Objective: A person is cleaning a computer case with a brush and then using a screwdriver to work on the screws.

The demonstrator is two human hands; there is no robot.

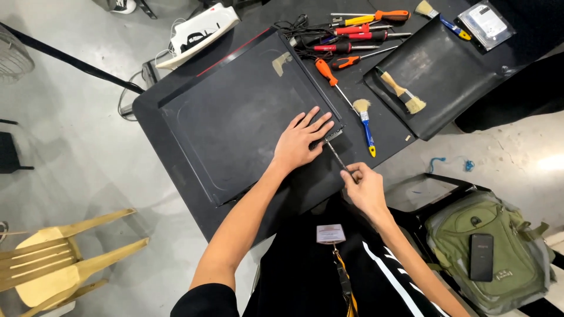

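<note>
My left hand (301,142) lies flat on the big black panel (235,117), fingers spread and pressing down near its right corner, just beside the small metal hinge bracket (332,135) that shows at the edge. My right hand (365,186) pinches the handle end of a thin screwdriver (338,157) between thumb and fingertips; the shaft runs up and to the left, and its tip sits at that bracket, right by my left fingertips. The panel rests face down on the dark table (388,126), turned at an angle, and covers most of the near part of the surface.

As far as I can judge, I am at a screw in this corner. I cannot tell whether it is going in or coming out, and I see no loose screws laid out anywhere, so I take this for an early point in the work. The panel looks whole, with no part lifted off, and the other corners show nothing I can read.

Past my fingers lies a blue-handled brush (366,123), then an orange screwdriver (327,73) and a bundle of red and orange ones (352,36) at the far edge. A second black sheet (440,82) carries a wooden brush (401,91). Down to my right a green backpack (499,258) sits on the floor with a phone (481,256) on it, and a yellow chair (64,258) stands to my left.
</note>
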